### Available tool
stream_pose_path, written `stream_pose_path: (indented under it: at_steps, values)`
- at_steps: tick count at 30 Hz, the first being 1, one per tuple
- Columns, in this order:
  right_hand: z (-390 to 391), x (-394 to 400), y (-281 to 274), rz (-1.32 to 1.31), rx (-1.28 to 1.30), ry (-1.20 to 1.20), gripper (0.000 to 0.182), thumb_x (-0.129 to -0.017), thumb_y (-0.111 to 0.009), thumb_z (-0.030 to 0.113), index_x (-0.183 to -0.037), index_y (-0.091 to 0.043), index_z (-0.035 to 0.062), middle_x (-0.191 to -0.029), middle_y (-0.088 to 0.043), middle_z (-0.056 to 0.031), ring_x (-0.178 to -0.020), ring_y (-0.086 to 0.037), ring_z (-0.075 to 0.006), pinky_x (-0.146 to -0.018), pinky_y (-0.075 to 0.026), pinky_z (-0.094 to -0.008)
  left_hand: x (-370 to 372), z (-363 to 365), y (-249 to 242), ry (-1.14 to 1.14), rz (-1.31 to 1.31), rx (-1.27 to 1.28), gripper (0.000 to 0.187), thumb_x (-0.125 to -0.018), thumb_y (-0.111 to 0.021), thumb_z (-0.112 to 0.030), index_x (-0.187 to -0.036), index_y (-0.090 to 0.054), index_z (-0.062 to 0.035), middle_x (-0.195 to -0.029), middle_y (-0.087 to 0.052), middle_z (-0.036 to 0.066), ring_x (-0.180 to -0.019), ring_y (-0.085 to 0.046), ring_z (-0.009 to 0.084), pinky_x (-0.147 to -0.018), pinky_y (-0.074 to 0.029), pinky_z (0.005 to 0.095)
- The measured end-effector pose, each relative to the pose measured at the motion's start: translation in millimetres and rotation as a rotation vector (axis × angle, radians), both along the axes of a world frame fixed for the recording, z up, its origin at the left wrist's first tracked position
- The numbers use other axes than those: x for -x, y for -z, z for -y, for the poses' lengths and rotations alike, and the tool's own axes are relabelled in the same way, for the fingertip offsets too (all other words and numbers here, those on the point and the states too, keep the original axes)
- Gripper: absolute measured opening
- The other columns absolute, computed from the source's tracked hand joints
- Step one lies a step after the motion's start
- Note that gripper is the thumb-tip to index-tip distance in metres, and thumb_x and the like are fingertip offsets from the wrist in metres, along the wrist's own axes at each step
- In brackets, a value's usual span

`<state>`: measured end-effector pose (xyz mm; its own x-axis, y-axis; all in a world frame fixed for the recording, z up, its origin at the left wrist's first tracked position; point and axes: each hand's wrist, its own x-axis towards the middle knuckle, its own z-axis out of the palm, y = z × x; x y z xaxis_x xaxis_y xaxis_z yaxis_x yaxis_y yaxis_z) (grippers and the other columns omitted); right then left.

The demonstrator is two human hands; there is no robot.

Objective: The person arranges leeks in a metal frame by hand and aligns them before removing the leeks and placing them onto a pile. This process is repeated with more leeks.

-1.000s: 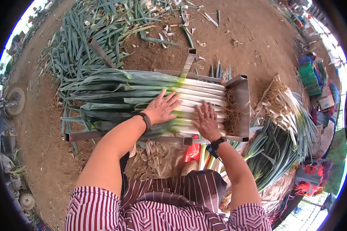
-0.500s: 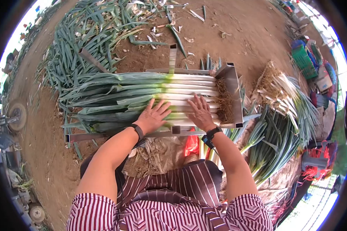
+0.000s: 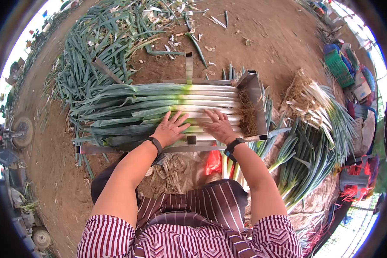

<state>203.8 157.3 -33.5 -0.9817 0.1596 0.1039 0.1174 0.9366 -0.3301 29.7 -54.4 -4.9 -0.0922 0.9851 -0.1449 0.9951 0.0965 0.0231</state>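
Across the metal frame (image 3: 258, 101), leeks (image 3: 210, 99) shade green to white

"What's the ground like?"
"Brown dirt (image 3: 271, 47), with a wheel (image 3: 25, 132) at nine o'clock."
"And the right side?"
"A green crate (image 3: 338, 69) at two o'clock, bright daylight (image 3: 362, 26) beyond it."

Metal post (image 3: 189, 69) — bare soil (image 3: 271, 47) beyond
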Motion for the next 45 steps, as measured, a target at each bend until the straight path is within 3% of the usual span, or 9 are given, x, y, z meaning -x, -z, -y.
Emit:
stream_pose_path:
  at_steps: [5, 6, 10, 25, 28, 34, 38, 41, 45]
  values:
    - [-22, 4, -8, 0.055, -0.063, 0.155, 0.02, -0.083, -0.066, 0.034, -0.084, -0.072, 0.0152, -0.114, -0.064, -0.0068, -0.119, -0.05, -0.0295, -0.1, -0.038, -0.0445, 1, 2, 9, -0.007, -0.005, -0.02, 0.051, -0.092, -0.055, -0.044, -0.14, -0.047, -0.029, -0.158, -0.023, 0.002, -0.146, -0.019, 0.0264, -0.116, -0.007, 0.0509]
    - [-16, 10, -14, 0.064, -0.084, 0.172, 0.026, -0.082, -0.066, 0.036, -0.079, -0.071, 0.0102, -0.093, -0.068, -0.0068, -0.102, -0.06, -0.0273, -0.09, -0.046, -0.0419, 0, 1, 12, -0.004, -0.004, -0.027, 0.051, -0.092, -0.055, -0.044, -0.14, -0.046, -0.0291, -0.158, -0.023, 0.002, -0.146, -0.019, 0.0264, -0.115, -0.007, 0.0509]
    - [9, 44, -14, 0.301, -0.12, 0.185, 0.025, -0.084, -0.065, 0.036, -0.081, -0.073, 0.0118, -0.092, -0.071, -0.0091, -0.086, -0.069, -0.0274, -0.073, -0.055, -0.0391, 3, 2, 18, 0.012, -0.03, -0.05, 0.054, -0.091, -0.055, -0.045, -0.142, -0.044, -0.0293, -0.158, -0.022, 0.001, -0.146, -0.018, 0.0266, -0.115, -0.008, 0.0509]
    - [13, 62, -11, 0.431, -0.423, -0.074, 0.017, -0.089, -0.057, 0.022, -0.097, -0.068, 0.0117, -0.097, -0.07, -0.0101, -0.085, -0.07, -0.0262, -0.069, -0.055, -0.0374, 4, 5, 24, 0.011, -0.053, -0.055, 0.055, -0.093, -0.048, -0.049, -0.144, -0.04, -0.0288, -0.16, -0.019, 0.001, -0.147, -0.014, 0.0259, -0.115, -0.003, 0.0522]
    - [6, 51, -15, 0.422, -0.375, 0.014, 0.017, -0.088, -0.058, 0.021, -0.097, -0.067, 0.0103, -0.101, -0.069, -0.011, -0.087, -0.07, -0.0277, -0.071, -0.055, -0.0404, 5, 4, 27, 0.001, -0.063, -0.05, 0.053, -0.094, -0.045, -0.05, -0.144, -0.041, -0.0306, -0.16, -0.018, -0.002, -0.149, -0.01, 0.0241, -0.115, 0.0, 0.0538]
    - [-1, 41, -31, 0.417, 0.09, 0.143, 0.023, -0.089, -0.057, 0.024, -0.103, -0.059, 0.0054, -0.092, -0.068, -0.0197, -0.09, -0.066, -0.0383, -0.076, -0.052, -0.0464, 4, 4, 33, 0.005, -0.079, -0.072, 0.053, -0.094, -0.044, -0.05, -0.143, -0.041, -0.03, -0.161, -0.016, -0.001, -0.148, -0.011, 0.0251, -0.115, 0.0, 0.0546]
    - [16, 54, -15, 0.299, -0.025, 0.11, 0.017, -0.087, -0.06, 0.02, -0.1, -0.065, 0.0091, -0.092, -0.07, -0.0153, -0.084, -0.068, -0.0362, -0.072, -0.055, -0.0455, 5, 3, 25, 0.005, 0.019, -0.049, 0.053, -0.092, -0.051, -0.047, -0.14, -0.044, -0.027, -0.159, -0.02, 0.002, -0.147, -0.013, 0.0272, -0.115, 0.0, 0.0528]
    - [5, 64, -16, 0.552, -0.24, 0.059, 0.019, -0.087, -0.059, 0.016, -0.104, -0.066, 0.0102, -0.092, -0.07, -0.0129, -0.082, -0.068, -0.0366, -0.069, -0.055, -0.0436, 3, 5, 34, 0.013, -0.09, -0.146, 0.054, -0.09, -0.052, -0.048, -0.139, -0.045, -0.0272, -0.158, -0.022, 0.001, -0.147, -0.014, 0.0267, -0.115, 0.0, 0.0521]
    - [12, 87, -42, 0.003, -0.034, 0.118, 0.034, -0.089, -0.059, 0.021, -0.12, -0.059, 0.0095, -0.129, -0.058, -0.0089, -0.121, -0.053, -0.0306, -0.095, -0.047, -0.0405, 5, 6, 33, 0.01, -0.013, -0.157, 0.056, -0.089, -0.053, -0.05, -0.139, -0.045, -0.0281, -0.158, -0.023, 0.002, -0.147, -0.012, 0.0256, -0.115, 0.001, 0.0521]
